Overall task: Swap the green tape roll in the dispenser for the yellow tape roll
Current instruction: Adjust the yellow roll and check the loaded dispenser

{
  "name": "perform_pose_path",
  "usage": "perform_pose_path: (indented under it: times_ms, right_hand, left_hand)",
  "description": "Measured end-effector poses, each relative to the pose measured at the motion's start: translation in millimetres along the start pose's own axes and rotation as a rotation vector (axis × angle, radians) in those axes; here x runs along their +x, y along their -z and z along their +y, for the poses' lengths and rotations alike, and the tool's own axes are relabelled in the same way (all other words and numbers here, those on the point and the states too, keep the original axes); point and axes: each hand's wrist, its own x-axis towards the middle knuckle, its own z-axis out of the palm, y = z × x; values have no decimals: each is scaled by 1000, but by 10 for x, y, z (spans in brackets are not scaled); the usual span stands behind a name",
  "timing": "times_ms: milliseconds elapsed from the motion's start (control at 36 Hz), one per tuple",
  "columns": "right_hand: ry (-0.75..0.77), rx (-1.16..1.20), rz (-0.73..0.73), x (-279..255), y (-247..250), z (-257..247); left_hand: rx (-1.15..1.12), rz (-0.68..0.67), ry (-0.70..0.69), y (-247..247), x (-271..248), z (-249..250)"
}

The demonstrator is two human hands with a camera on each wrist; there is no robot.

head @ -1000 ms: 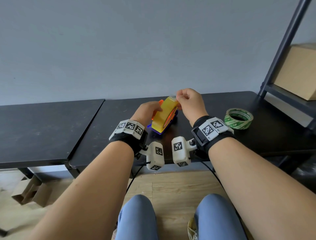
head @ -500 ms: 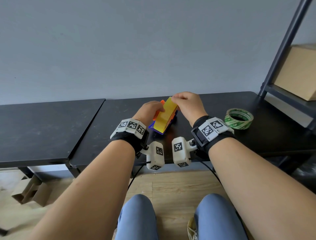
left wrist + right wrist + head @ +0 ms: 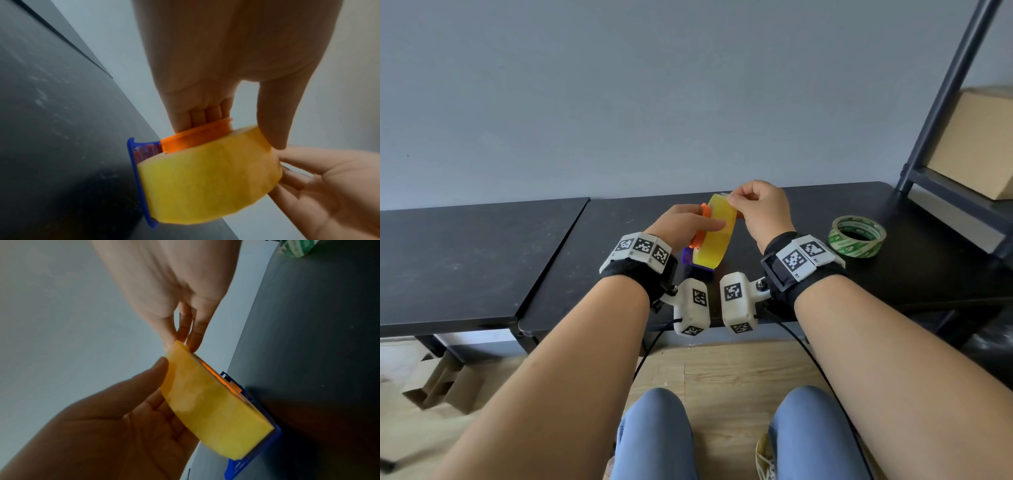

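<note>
Two hands hold the yellow tape roll (image 3: 715, 233) in the dispenser (image 3: 141, 178) above the table (image 3: 825, 274).

The left hand (image 3: 683, 226) grasps the roll and its orange hub (image 3: 195, 138); the right hand (image 3: 763, 209) pinches the roll's top edge. Only the wrist views show the dispenser's blue frame well. Only the head view shows the whole green tape roll (image 3: 857, 235), lying flat to the right, well apart, near the shelf (image 3: 945, 202).

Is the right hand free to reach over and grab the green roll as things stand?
Probably not yet: the right hand is pinching the yellow tape roll. The green roll lies unobstructed on the table beside it.
</note>
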Motion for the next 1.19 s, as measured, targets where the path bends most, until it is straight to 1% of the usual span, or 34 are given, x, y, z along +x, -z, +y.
perform_pose_path:
  times_ms: [56,167,333,417,528,611,750,861,972,1055,1111,1166,1194]
  right_hand:
    - [-18,8,21,-10,-12,1]
    - [-108,58,68,-2,-22,31]
    - [-166,122,114,2,-70,48]
    - [-188,153,125,-13,-89,52]
    - [-242,260,135,-29,-51,28]
    - [-252,275,148,-35,-41,24]
    - [-331,371,156,-54,-14,33]
    - [-288,376,93,-55,13,-17]
    - [-217,336,16,-56,-7,-85]
    - [-193,256,0,-52,-52,-88]
    - [-177,214,1,7,-75,1]
    - [-161,209,-8,33,-77,46]
    - [-161,221,-16,-7,-64,-9]
  left_hand:
    - [1,-4,-8,18,-6,-8]
    - [20,-22,-17,37,-21,-23]
    - [15,-25,-12,61,-29,-25]
    - [0,-33,-13,73,-28,-27]
    - [3,-53,-17,70,-46,-38]
    - [8,-61,-7,73,-29,-67]
    - [50,-76,-4,92,-37,-78]
    - [66,-88,-7,107,-17,-67]
    - [5,-32,8,61,48,-31]
    - [-56,-34,41,27,14,2]
    - [-74,-32,48,33,-7,-7]
    - [-95,-35,47,51,-12,-31]
    - [-104,-47,43,54,-18,-37]
